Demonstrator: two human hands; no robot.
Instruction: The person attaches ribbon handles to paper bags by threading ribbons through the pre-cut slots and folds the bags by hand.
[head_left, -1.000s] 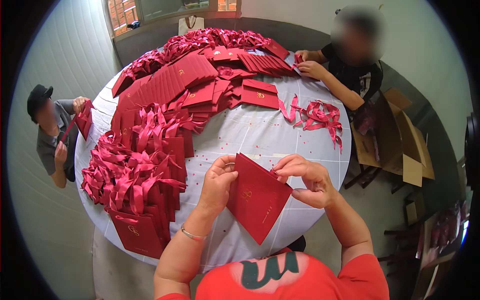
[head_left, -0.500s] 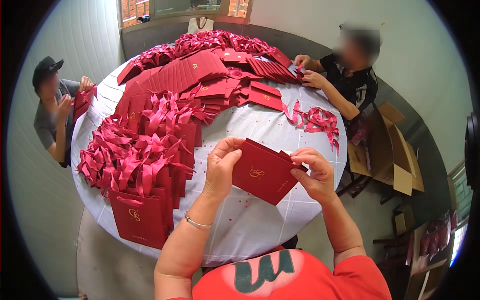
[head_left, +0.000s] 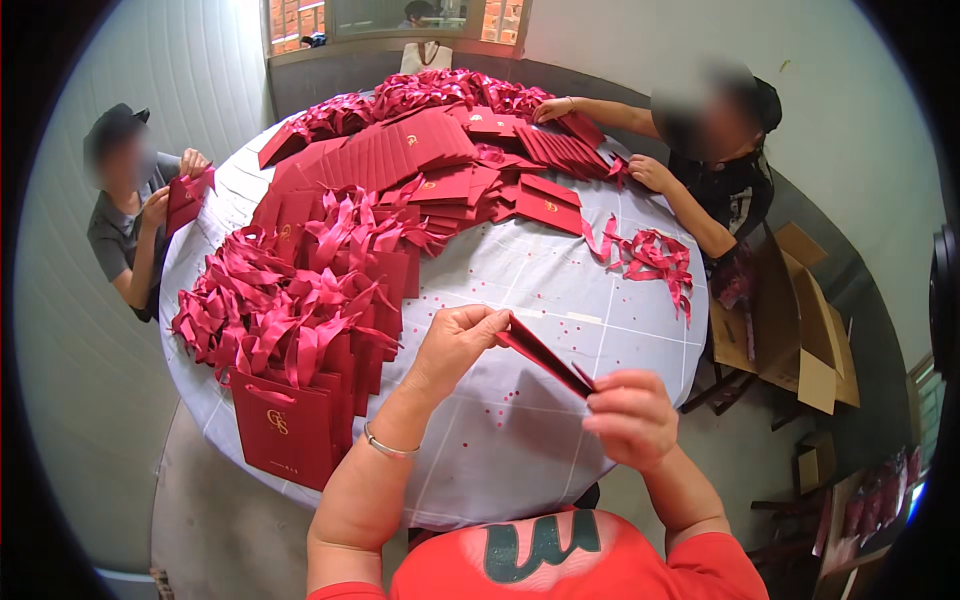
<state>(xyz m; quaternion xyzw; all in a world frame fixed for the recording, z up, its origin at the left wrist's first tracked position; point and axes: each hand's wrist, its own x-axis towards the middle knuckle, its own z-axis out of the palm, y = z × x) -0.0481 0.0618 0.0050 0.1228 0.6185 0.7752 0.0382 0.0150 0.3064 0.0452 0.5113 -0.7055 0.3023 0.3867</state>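
Observation:
A flat dark red paper gift bag is held above the near part of the table, tilted so that its top edge faces me. My left hand pinches its left end between thumb and fingers. At the other end, my right hand is closed around the bag's corner, its fingers slightly blurred. To the left stand rows of red gift bags with gold print, topped by a heap of pink ribbon handles.
The round table has a pale checked cloth with small red dots. Loose ribbons lie at right; flat red bags are stacked at the back. One co-worker's hands hold a bag at left; another reaches in at right, near open cardboard boxes.
The bag has turned from showing its printed front to nearly edge-on. My right hand's fingers have curled in and moved lower. The right co-worker's arm now stretches toward the back stacks.

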